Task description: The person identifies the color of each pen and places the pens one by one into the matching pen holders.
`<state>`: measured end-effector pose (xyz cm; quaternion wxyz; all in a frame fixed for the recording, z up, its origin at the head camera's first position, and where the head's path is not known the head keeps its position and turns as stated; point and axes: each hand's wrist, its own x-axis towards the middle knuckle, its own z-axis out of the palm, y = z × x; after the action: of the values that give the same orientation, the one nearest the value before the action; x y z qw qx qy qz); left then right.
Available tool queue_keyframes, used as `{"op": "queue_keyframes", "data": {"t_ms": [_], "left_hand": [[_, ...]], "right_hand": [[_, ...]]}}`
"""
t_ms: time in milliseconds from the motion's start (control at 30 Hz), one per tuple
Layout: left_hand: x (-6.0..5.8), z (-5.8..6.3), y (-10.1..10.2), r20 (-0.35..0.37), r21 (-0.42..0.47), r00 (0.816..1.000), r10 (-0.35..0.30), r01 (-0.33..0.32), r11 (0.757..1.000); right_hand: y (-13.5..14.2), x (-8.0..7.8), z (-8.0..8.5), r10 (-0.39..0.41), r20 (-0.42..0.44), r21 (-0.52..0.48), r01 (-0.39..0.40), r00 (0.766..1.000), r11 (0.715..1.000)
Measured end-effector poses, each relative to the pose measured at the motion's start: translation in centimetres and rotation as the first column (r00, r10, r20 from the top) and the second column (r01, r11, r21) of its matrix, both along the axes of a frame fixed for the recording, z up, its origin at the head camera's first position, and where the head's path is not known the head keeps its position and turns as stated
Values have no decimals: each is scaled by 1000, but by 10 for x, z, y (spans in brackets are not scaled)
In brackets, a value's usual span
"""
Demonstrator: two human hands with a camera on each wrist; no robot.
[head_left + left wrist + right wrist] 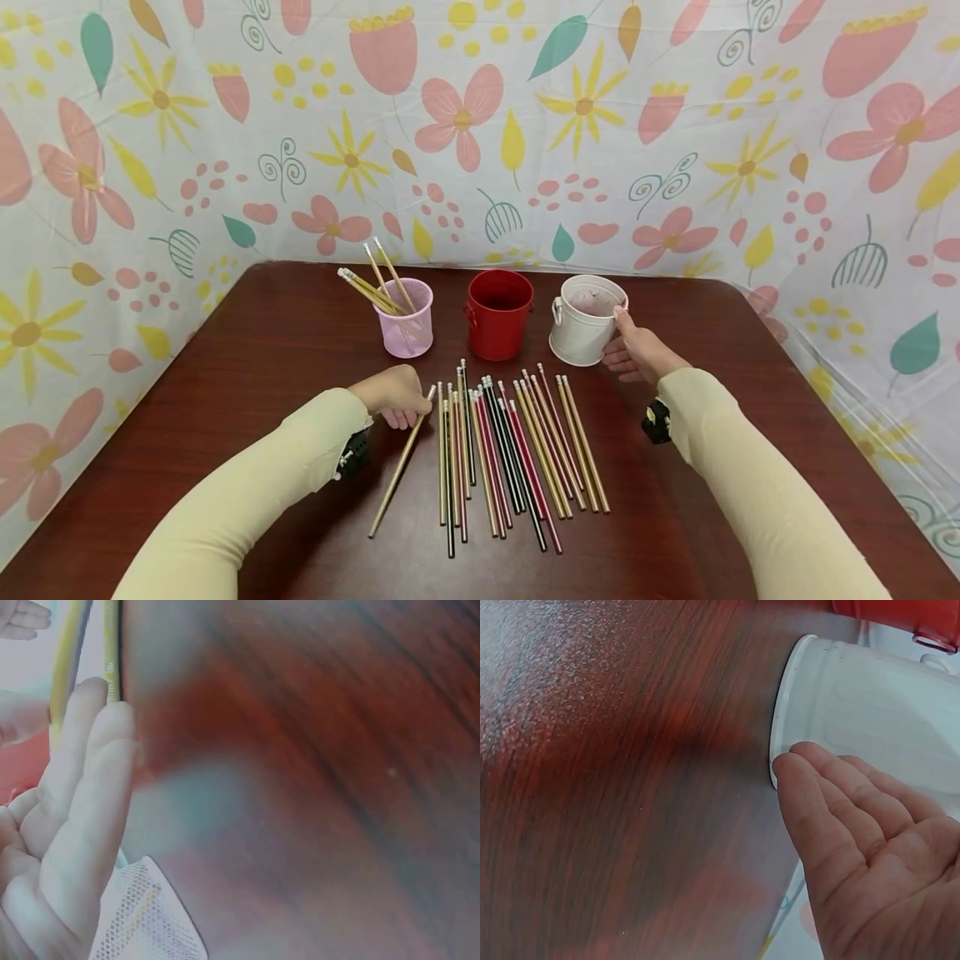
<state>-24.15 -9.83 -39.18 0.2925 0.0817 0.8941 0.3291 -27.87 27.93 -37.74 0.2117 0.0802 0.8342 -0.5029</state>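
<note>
My left hand (396, 397) pinches a gold pencil (401, 467) near its white eraser end, at the left of a row of pencils. In the left wrist view, the thumb and fingers (82, 817) of that hand close on the yellow-gold shaft. My right hand (637, 350) rests at the right side of a white metal bucket (581, 337), thumb at the rim. Its fingers (840, 795) lie fairly straight along the bucket's wall in the right wrist view. Gold, black and red pencils (517, 450) lie side by side on the table, erasers facing away.
A pink mesh cup (407, 333) holding several gold pencils (367, 292) stands at the back left. Between it and the white bucket is a red bucket (500, 321). Behind the dark wooden table (285, 333) hangs a floral curtain (465, 192).
</note>
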Motion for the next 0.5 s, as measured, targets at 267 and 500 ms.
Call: {"op": "queue_keyframes", "data": {"t_ms": [267,500], "left_hand": [[-2,21,-7,50,188,998,-32,22,982],[-11,42,-17,-78,416,997,-26,57,907]], "right_hand": [[2,-3,-1,35,-2,-16,-35,999,999],[3,-3,-1,52,-12,-17,-52,999,998]]}}
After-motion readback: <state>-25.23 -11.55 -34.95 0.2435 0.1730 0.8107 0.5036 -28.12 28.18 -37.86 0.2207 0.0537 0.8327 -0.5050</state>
